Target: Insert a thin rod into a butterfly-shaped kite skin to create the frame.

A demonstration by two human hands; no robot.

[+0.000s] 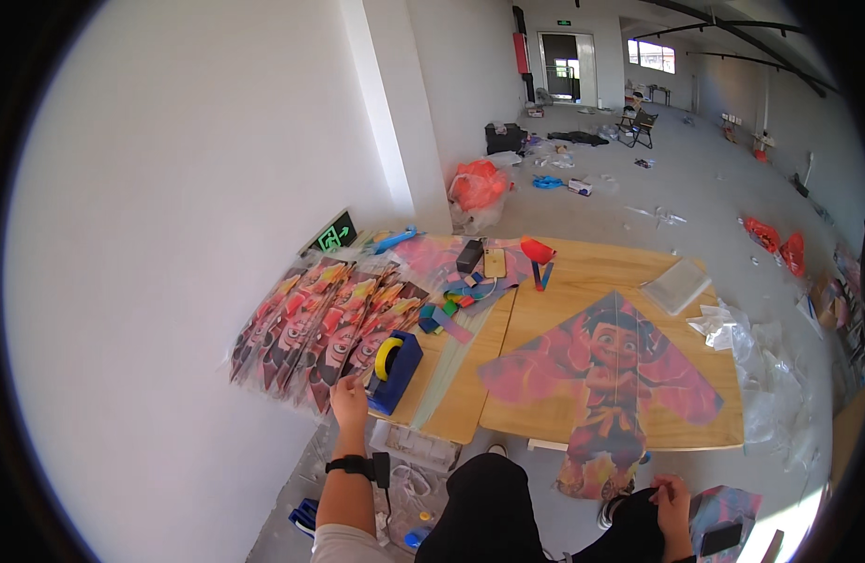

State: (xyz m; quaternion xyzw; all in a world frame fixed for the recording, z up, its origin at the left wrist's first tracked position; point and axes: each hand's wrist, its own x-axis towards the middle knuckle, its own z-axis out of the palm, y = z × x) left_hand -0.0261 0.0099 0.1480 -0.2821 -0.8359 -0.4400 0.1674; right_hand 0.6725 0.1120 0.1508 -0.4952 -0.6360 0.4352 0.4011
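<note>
My left hand (349, 400) is beside the blue tape dispenser (400, 375) at the table's left front, fingers pinched close to its near end. Whether a strip of tape is between them is too small to tell. A yellow tape roll (387, 358) sits in the dispenser. Low by my right knee is my right hand (674, 500), fingers curled together; anything in them cannot be made out. The printed cartoon-figure kite (615, 366) lies spread on the right half of the wooden table (583, 258), its lower part hanging over the front edge.
Several plastic-wrapped printed kites (325, 324) overlap at left. A phone (493, 264), black box (469, 255), coloured pieces (451, 305) and red item (538, 251) lie farther back. Clear sheets (676, 284) are at right. Plastic bags (479, 186) and a folding chair (639, 127) stand beyond.
</note>
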